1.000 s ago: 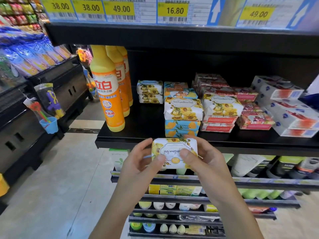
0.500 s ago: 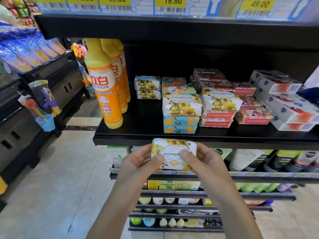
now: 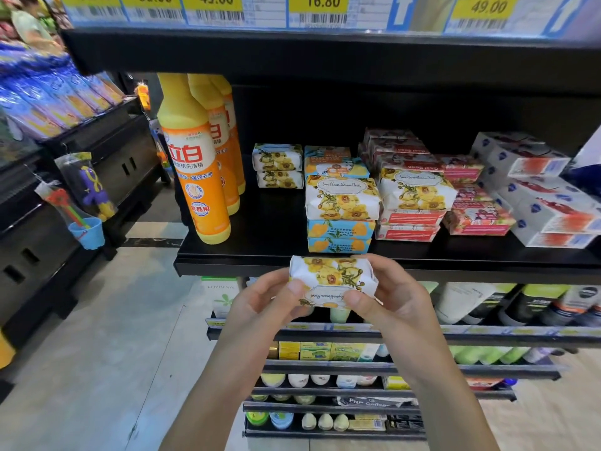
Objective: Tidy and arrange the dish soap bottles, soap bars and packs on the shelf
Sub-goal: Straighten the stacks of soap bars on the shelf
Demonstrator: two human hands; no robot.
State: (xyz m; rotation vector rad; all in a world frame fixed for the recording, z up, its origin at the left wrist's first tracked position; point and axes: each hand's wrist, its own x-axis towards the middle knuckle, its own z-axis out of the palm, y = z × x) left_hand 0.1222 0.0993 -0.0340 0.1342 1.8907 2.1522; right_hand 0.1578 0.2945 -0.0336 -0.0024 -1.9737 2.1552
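A white soap bar with yellow flowers is gripped from both ends, my left hand on its left, my right hand on its right, just in front of the black shelf edge. On the shelf stand three orange dish soap bottles at the left. Behind the held bar is a stack with another yellow-flower bar on top of blue-orange bars. Two small flower bars sit further back. Red-pink soap packs and white boxed packs fill the right.
Price tags line the shelf above. Lower shelves hold tubes and small bottles. To the left a dark rack carries hanging toys and a blue bucket. Grey floor lies below left.
Both hands have tilted the soap bar so its flowered top edge now faces up, and lifted it closer to the shelf edge. The view has moved nearer to the shelf.
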